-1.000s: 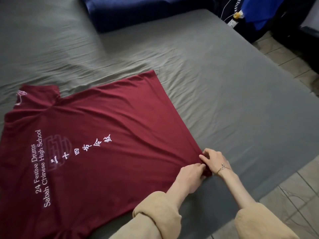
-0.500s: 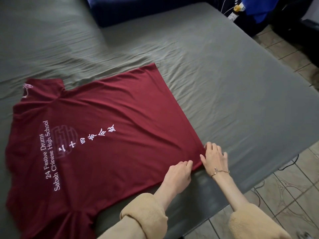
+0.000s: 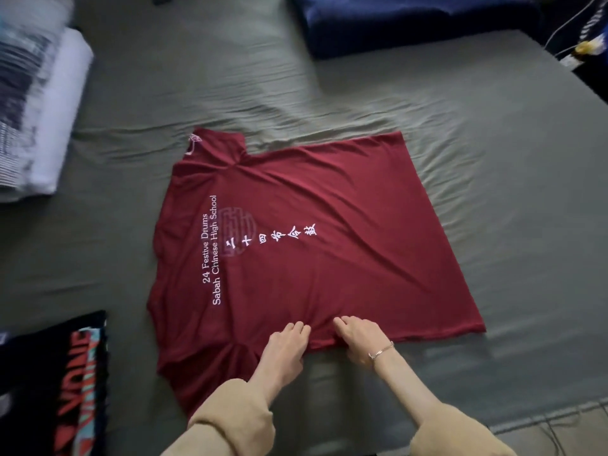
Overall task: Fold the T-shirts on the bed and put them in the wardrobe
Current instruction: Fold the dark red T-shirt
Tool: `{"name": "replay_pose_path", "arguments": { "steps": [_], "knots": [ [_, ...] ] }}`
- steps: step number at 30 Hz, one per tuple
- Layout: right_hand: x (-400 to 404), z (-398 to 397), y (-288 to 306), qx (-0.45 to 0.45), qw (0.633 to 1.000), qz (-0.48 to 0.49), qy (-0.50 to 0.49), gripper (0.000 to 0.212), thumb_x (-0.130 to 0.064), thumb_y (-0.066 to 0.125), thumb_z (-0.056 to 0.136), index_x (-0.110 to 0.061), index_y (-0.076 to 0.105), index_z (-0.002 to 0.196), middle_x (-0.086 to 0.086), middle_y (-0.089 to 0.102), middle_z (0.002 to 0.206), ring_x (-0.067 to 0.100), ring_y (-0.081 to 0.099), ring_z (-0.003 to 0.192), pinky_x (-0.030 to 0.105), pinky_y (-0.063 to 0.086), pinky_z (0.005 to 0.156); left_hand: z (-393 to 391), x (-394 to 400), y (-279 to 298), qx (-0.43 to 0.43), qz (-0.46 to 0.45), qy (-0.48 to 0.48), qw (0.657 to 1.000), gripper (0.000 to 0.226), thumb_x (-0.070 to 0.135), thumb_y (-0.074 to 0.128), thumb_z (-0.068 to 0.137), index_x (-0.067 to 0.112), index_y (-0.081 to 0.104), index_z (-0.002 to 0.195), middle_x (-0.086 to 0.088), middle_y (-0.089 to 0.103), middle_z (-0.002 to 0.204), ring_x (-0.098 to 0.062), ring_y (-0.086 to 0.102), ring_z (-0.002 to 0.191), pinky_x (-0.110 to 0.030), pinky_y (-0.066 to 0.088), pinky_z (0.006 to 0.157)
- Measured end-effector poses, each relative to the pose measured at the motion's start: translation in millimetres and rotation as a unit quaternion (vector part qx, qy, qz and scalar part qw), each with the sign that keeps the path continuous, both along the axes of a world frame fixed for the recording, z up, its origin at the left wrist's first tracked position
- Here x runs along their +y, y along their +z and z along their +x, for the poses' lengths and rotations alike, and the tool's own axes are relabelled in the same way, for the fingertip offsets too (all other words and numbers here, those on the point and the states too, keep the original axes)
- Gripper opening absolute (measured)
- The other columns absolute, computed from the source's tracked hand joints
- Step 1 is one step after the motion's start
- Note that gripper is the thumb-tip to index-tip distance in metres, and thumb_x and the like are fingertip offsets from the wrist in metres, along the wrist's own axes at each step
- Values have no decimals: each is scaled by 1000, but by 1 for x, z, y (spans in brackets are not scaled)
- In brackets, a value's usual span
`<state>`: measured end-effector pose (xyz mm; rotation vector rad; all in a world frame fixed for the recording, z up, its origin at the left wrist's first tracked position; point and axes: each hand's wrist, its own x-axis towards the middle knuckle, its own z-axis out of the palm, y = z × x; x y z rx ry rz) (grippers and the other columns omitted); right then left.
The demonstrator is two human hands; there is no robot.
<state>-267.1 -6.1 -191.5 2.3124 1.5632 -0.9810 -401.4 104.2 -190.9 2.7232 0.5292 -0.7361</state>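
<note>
I saw a black printed shirt (image 3: 65,386) cut off at left, then the soft maroon T-shirt (image 3: 329,258) spread flat on the wrinkled grey bed (image 3: 493,159); my left hand (image 3: 284,350) and right hand (image 3: 362,340) pressed its near edge, fingers relaxed, clamping nothing

Single head cam, wide-angle; looks forward and steeply down from the bed's (image 3: 493,225) near edge across the grey sheet; close range, both forearms enter at the bottom; far end reaches the navy pillow (image 3: 411,21).
</note>
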Motion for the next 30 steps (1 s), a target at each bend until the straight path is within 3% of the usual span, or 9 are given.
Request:
{"name": "replay_pose_path", "arguments": {
  "steps": [4,8,14,18,22,25,27,30],
  "knots": [
    [4,-1,2,13,999,-45,-6,32,-2,54,83,-7,51,114,7,51,122,28,53,114,37,45,84,-13,-3,3,-11,-63,40,997,33,-6,42,81,9,43,111,-7,46,114,-28,51,108,-39,42,81],
    [11,-4,10,6,998,-65,11,26,-12,58,80,-13,51,105,6,55,119,27,55,111,36,45,81,-22,-3,3,-48,-27,50,997,37,-3,43,80,13,42,113,-2,48,115,-22,49,109,-33,38,85],
    [38,-47,9,12,997,15,76,39,-19,58,81,-10,45,117,5,54,119,24,52,113,34,40,86,-68,22,8,-66,24,123,990,29,19,47,78,22,41,106,8,46,112,-15,44,110,-28,35,89],
    [64,-89,10,75,995,20,67,35,-23,55,84,-9,47,115,9,57,118,28,56,110,36,44,83,-111,42,10,-77,-50,230,969,24,41,52,88,22,45,99,8,49,101,-12,48,100,-28,41,85],
    [80,-127,11,127,989,-16,-70,43,-47,52,88,-7,60,101,16,64,108,33,62,101,35,48,83,-148,48,9,-120,-30,384,915,13,29,48,96,17,48,100,3,52,102,-15,52,102,-29,43,84],
    [88,-142,8,204,952,-47,-222,54,-61,57,82,-8,56,83,17,68,97,32,67,91,37,53,83,-165,50,8,-122,-10,527,841,23,22,54,93,10,47,112,-6,47,116,-23,48,111,-34,43,87],
    [92,-146,4,208,939,-57,-267,43,-48,63,84,-7,56,76,15,71,88,28,69,82,37,55,80,-170,52,7,-141,-42,622,769,39,21,62,90,4,44,120,-15,45,122,-31,51,111,-38,42,91],
    [93,-151,-1,230,924,-91,-293,32,-25,68,85,-10,49,64,-3,60,42,8,59,38,24,55,49,-177,57,2,-138,-80,700,696,51,20,70,85,-1,43,122,-21,51,122,-35,53,111,-39,41,93]
  ]
}}
